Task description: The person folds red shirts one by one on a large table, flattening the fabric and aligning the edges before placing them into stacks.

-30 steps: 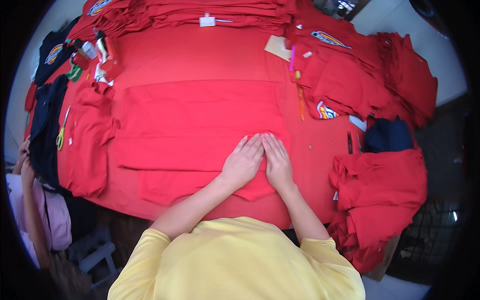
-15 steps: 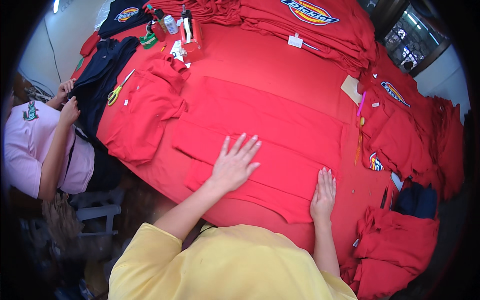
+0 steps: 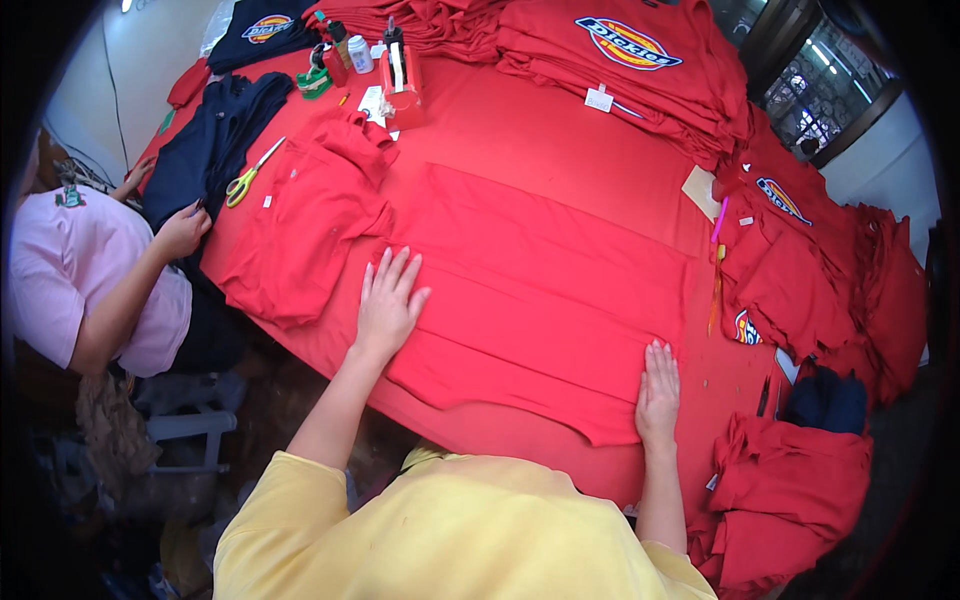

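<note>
A red garment (image 3: 540, 320), probably a shirt, lies flat in front of me with long lengthwise folds. My left hand (image 3: 388, 308) rests flat on its left end, fingers somewhat spread and pointing away from me. At the opposite end my right hand (image 3: 657, 396) lies with straight fingers along the garment's right edge. Neither hand grips anything. Just left of my left hand is a crumpled red garment (image 3: 310, 220) with a small white tag.
Yellow-handled scissors (image 3: 240, 188), a red tape dispenser (image 3: 402, 95) and a white bottle (image 3: 360, 55) lie farther left. Red shirt stacks (image 3: 620, 70) line the back; more red garments (image 3: 790, 500) pile at right. A co-worker in pink (image 3: 100, 270) handles dark cloth (image 3: 205, 150).
My left hand has slid left from the middle of the garment to its left end. My right hand has barely moved. The co-worker's nearer hand has shifted along the dark cloth.
</note>
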Action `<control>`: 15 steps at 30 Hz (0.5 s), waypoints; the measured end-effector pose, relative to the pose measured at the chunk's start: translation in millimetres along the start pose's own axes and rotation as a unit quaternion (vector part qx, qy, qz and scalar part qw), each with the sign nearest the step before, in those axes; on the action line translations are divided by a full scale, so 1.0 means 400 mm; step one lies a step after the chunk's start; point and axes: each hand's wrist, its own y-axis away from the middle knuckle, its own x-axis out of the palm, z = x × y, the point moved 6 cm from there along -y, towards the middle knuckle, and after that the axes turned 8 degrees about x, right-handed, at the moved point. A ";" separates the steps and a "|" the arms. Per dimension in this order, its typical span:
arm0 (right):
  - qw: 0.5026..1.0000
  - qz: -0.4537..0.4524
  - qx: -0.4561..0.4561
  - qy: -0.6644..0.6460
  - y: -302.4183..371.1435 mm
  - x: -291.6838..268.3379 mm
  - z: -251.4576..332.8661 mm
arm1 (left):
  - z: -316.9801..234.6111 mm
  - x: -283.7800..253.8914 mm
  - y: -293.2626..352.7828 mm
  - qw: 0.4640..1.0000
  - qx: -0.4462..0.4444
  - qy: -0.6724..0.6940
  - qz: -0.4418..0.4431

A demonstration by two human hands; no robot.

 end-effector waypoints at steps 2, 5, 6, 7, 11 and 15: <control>0.999 -0.008 0.002 0.054 0.006 -0.017 -0.038 | -0.034 -0.016 0.035 0.999 -0.011 -0.033 0.007; 0.996 -0.027 -0.012 0.090 -0.019 -0.015 0.016 | -0.059 -0.050 0.067 0.998 0.002 -0.042 -0.045; 0.995 -0.037 -0.019 0.096 -0.055 -0.012 0.058 | -0.079 -0.046 0.070 0.998 0.041 -0.003 -0.049; 0.999 -0.046 -0.008 -0.015 -0.094 0.000 0.146 | -0.101 -0.042 0.074 0.995 0.082 0.039 -0.052; 0.997 -0.013 -0.078 0.005 -0.243 0.153 0.458 | -0.217 -0.001 0.071 0.973 0.179 0.144 0.002; 0.993 -0.012 -0.113 0.003 -0.323 0.238 0.521 | -0.212 0.009 0.099 0.977 0.171 0.114 0.051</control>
